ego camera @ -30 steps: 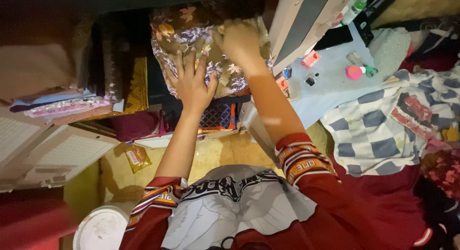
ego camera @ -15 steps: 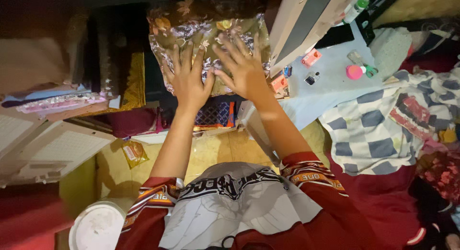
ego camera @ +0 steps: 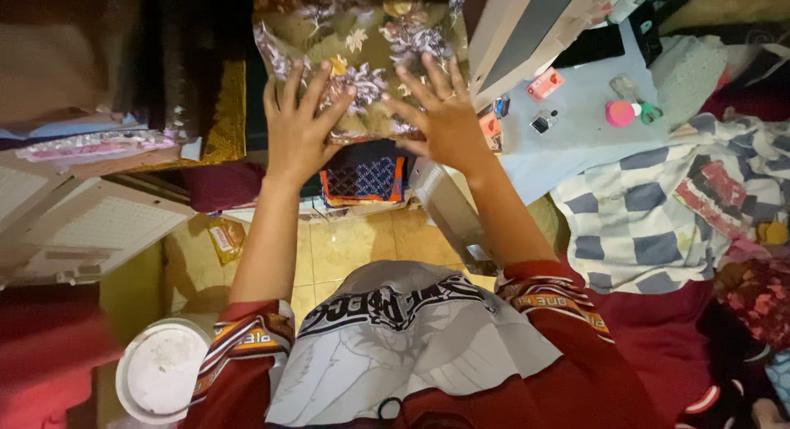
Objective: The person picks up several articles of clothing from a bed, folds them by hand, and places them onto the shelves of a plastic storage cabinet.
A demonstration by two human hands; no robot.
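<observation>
A folded olive-brown floral cloth (ego camera: 362, 42) in shiny wrapping lies on a shelf in front of me. My left hand (ego camera: 298, 131) rests flat on its near left part, fingers spread. My right hand (ego camera: 444, 116) lies flat on its near right part, fingers spread too, with a ring on one finger. Neither hand grips anything. Below the floral cloth sits a dark blue patterned cloth with an orange edge (ego camera: 362, 179).
Stacked folded fabrics (ego camera: 164, 75) fill the shelf at left, with a gold one (ego camera: 230, 116) beside them. A white open door panel (ego camera: 90, 231) hangs lower left. A pale blue table (ego camera: 576, 133) at right holds small bottles and a pink object (ego camera: 615, 113). Checked cloth (ego camera: 642, 215) and a white bucket lid (ego camera: 160, 371) are nearby.
My right hand came down from the far edge of the floral cloth and flattened beside the left. Both hands now press its near edge, which sits further back on the shelf.
</observation>
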